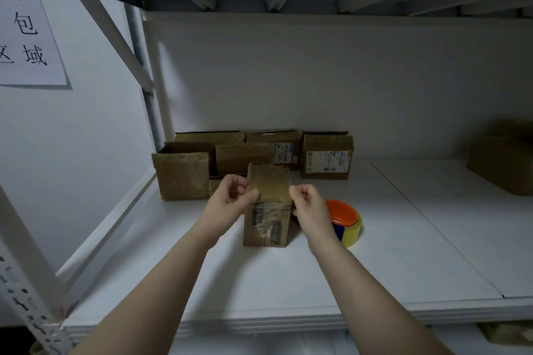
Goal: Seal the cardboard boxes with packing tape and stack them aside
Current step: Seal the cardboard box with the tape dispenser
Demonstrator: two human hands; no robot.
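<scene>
Both hands pinch the box (268, 225) at its upper corners: the left hand (230, 196) nips the left edge between thumb and curled fingers, and the right hand (307, 202) does the same on the right edge. Whether they hold loose tape or only the cardboard I cannot tell. The box stands on end on the shelf (288, 277), its long axis upright and its labelled, glossy face turned toward the person. Its flap (269, 179) rises above the hands, pointing up and leaning slightly away. The step looks like closing that top end. To do it well, fold the flap down square to the box walls, keep one hand pressing it flat, and only then free the other for the tape roll (346, 222), which lies flat just right of the box, partly behind the right wrist. A tall, narrow box tips easily, so press straight down, not sideways. The other boxes (326, 157) sit behind the box against the back wall, some with tops open.
</scene>
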